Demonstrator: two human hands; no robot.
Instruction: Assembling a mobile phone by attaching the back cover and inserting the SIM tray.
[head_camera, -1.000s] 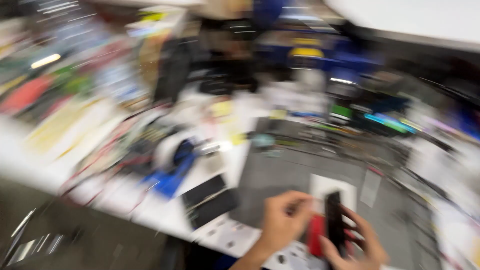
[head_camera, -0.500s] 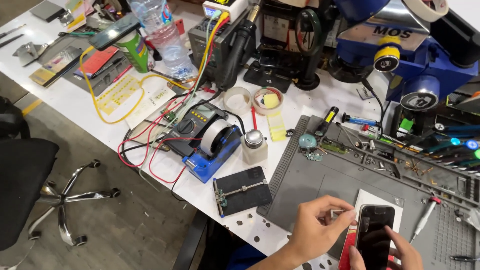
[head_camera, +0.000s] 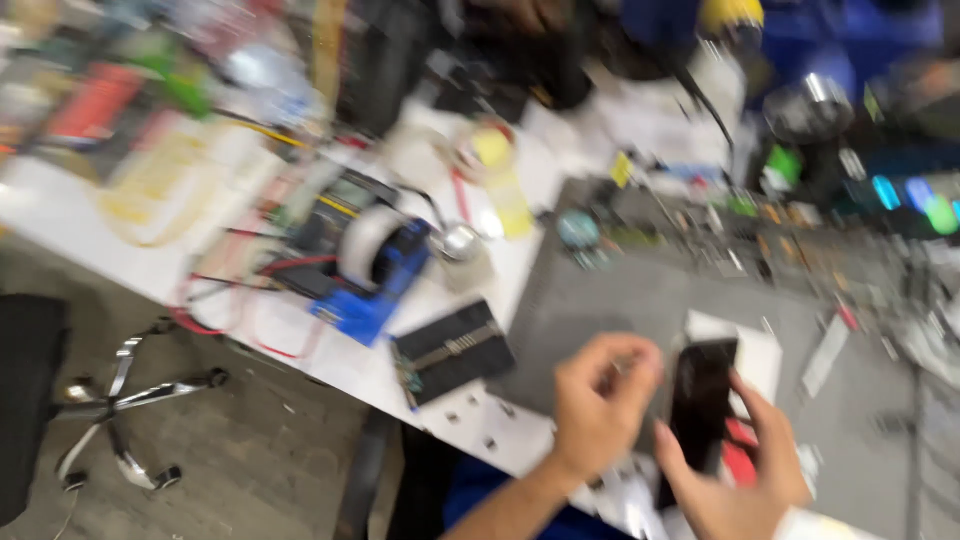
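Cluttered white bench (head_camera: 150, 215) and grey mat (head_camera: 620, 300) now smear with motion, sharp half a second ago. Your right hand (head_camera: 745, 470) still grips the dark phone (head_camera: 700, 405) upright over the mat; your left hand (head_camera: 600, 405) stays curled, fingertips pinched beside its top edge.

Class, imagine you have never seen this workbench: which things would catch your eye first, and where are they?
Low and right of centre, the right hand holds a dark phone upright over the grey work mat, with the left hand curled beside it. To the left, a white tape roll on a blue holder stands out on the cluttered white table.
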